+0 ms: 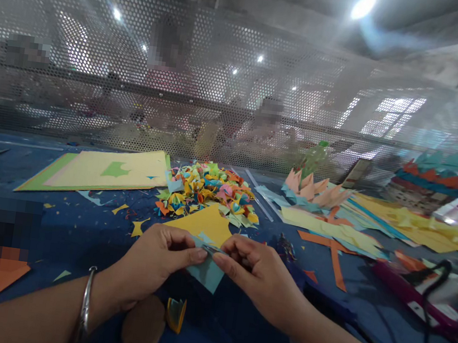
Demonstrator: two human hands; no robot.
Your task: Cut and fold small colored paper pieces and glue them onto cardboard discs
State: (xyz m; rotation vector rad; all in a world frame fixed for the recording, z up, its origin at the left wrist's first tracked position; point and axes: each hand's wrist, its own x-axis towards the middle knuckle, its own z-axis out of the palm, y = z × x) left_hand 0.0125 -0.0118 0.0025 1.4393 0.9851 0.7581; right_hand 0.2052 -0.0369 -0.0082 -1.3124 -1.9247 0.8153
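The light blue paper [209,277] is pinched at its left side by the left hand [155,257] and at its right side by the right hand [264,274], the pinched part running crosswise between them, neither hand clearly nearer, with yellow paper [205,222] seen just beyond.

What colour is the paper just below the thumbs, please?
The paper is light blue, best seen in the head view.
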